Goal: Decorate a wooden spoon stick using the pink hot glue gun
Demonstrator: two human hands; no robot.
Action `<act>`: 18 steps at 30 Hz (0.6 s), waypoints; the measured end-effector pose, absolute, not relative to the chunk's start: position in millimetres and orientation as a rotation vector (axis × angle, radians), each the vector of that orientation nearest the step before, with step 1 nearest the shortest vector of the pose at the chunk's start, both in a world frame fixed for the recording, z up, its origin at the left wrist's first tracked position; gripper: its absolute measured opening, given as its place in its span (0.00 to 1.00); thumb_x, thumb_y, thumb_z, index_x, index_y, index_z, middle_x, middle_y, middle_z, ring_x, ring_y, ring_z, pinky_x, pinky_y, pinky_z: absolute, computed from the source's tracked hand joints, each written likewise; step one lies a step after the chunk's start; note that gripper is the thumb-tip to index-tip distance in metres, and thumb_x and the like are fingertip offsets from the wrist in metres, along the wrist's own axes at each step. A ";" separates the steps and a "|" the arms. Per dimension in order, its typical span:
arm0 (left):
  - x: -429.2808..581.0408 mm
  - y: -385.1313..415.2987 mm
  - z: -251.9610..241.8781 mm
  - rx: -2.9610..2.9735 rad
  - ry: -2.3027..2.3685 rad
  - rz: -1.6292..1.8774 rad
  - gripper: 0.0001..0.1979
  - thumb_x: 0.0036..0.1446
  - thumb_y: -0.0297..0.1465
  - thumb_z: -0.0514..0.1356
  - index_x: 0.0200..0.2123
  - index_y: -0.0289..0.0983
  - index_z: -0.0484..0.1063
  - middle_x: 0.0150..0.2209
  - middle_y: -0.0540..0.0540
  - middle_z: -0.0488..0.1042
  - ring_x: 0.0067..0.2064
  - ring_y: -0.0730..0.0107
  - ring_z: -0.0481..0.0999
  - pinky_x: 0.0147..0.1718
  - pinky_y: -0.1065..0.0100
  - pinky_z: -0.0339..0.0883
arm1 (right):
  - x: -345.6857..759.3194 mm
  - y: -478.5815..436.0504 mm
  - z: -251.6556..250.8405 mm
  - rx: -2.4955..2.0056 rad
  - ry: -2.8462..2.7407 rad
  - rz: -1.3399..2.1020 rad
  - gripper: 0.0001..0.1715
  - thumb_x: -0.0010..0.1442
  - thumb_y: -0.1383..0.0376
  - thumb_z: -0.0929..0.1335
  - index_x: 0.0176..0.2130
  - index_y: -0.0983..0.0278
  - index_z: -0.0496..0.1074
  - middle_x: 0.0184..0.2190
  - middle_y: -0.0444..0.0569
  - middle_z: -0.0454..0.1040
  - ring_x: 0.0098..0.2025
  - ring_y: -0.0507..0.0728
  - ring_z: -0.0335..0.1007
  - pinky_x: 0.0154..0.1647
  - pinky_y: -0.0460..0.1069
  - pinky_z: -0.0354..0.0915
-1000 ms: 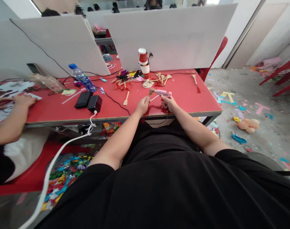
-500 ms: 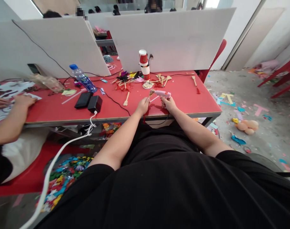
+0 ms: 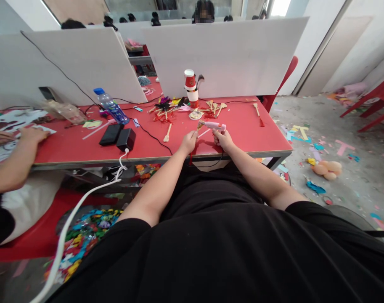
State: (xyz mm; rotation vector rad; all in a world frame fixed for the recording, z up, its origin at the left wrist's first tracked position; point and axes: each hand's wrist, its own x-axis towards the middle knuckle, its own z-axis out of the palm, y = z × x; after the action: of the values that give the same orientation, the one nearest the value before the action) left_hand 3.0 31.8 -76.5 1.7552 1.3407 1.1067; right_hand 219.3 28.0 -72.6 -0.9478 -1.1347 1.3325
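Observation:
My right hand (image 3: 223, 139) is closed round the handle of a pink hot glue gun (image 3: 214, 126). Its nozzle points left and meets, or nearly meets, the brownish head of a small wooden stick (image 3: 200, 124). That stick is pinched in my left hand (image 3: 189, 142), whose fingers hide most of it. A red tassel (image 3: 191, 158) hangs just below, at the table edge. Beyond my hands stands a round dish (image 3: 196, 115) with pale bits in it. One loose wooden stick with a wide head (image 3: 167, 133) lies to the left, and another with a red tassel (image 3: 257, 110) lies far right.
Stacked paper cups (image 3: 190, 80) rise at the back beside piled tasselled sticks (image 3: 166, 112). A blue-capped bottle (image 3: 111, 107), black box (image 3: 126, 139) and cables occupy the left of the red table (image 3: 242, 141). A co-worker's arm (image 3: 18, 162) rests farther left. White boards (image 3: 226, 59) stand behind.
The camera view has tilted slightly, so the background sits a little lower. Both hands keep their holds, with the glue gun still against or close to the stick's head.

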 end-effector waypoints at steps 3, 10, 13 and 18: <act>0.9 33.1 -80.3 1.768 1.352 1.133 0.26 0.78 0.54 0.56 0.33 0.42 0.66 0.27 0.51 0.65 0.34 0.63 0.65 0.42 0.61 0.64 | 219.9 30.5 -76.1 -0.931 -1.130 1.343 0.33 0.64 0.42 0.82 0.33 0.57 0.65 0.16 0.32 0.58 0.18 0.48 0.52 0.19 0.45 0.55; -3.2 35.3 -87.9 1.826 1.336 1.155 0.25 0.80 0.52 0.53 0.33 0.42 0.67 0.29 0.48 0.68 0.36 0.60 0.69 0.45 0.58 0.65 | 223.7 33.0 -81.1 -0.875 -1.131 1.403 0.36 0.61 0.37 0.83 0.35 0.57 0.66 0.17 0.31 0.56 0.19 0.47 0.49 0.19 0.44 0.53; -3.5 37.0 -92.0 1.839 1.322 1.165 0.25 0.81 0.52 0.52 0.35 0.42 0.68 0.30 0.47 0.69 0.36 0.60 0.71 0.45 0.57 0.66 | 225.5 31.8 -81.4 -0.850 -1.133 1.421 0.36 0.61 0.36 0.82 0.36 0.58 0.67 0.17 0.31 0.56 0.19 0.47 0.49 0.19 0.44 0.54; -3.5 42.0 -97.1 1.853 1.319 1.179 0.25 0.81 0.52 0.53 0.35 0.42 0.69 0.31 0.47 0.72 0.37 0.59 0.74 0.46 0.57 0.69 | 225.4 29.7 -80.8 -0.831 -1.123 1.438 0.36 0.62 0.36 0.82 0.36 0.58 0.67 0.17 0.30 0.54 0.18 0.46 0.46 0.17 0.44 0.52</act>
State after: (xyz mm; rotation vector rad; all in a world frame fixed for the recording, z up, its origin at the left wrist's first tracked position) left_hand -3.5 42.0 -97.1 1.8532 1.3187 1.1794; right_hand 225.4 29.7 -80.8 -0.8311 -1.1230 1.4384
